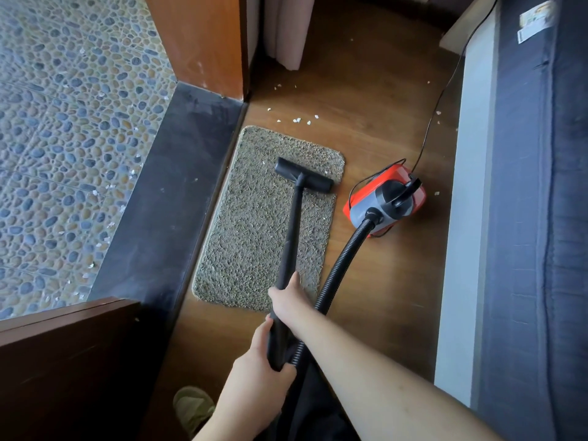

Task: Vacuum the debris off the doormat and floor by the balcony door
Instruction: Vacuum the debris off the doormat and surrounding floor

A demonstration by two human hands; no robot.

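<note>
Left hand [254, 354] nearest the camera, wrapped round the lower end of the black wand [292, 237] where the ribbed hose [343, 256] joins. Right hand [286, 300] just beyond it, closed round the wand higher up. Floor nozzle [304, 175] lies flat on the doormat [248, 224], near the mat's far right corner. One or two pale flecks show on the pile just beyond the nozzle; the near part of the mat looks clean. Step in hand, as judged: mat passes, nearly done. White debris [297, 120] lies scattered on the wood floor [381, 106] past the mat's far edge. Next move calls for pushing the nozzle off that far edge onto the floor. Red canister [386, 198] sits beside the mat's right edge, cord [445, 84] trailing away.
</note>
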